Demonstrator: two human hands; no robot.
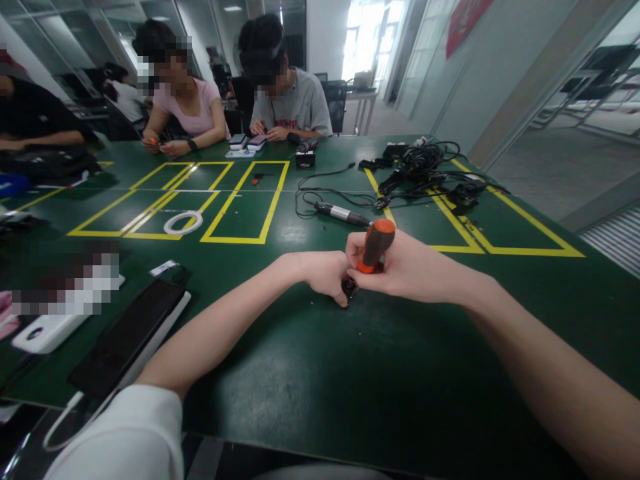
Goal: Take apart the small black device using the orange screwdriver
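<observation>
My right hand (pixel 405 270) is closed around a screwdriver with an orange and black handle (pixel 376 245), held nearly upright over the green table (pixel 310 373). My left hand (pixel 325 273) is curled shut just to its left, pinching a small dark object (pixel 349 287) against the tabletop, right under the screwdriver's tip. The two hands touch each other. What the small object is cannot be made out.
A soldering-style tool (pixel 343 214) and a tangle of black cables (pixel 420 170) lie behind my hands. A white tape ring (pixel 183 222) sits in yellow-marked boxes. A black phone on a white device (pixel 125 337) lies at left. Other people sit at the far side.
</observation>
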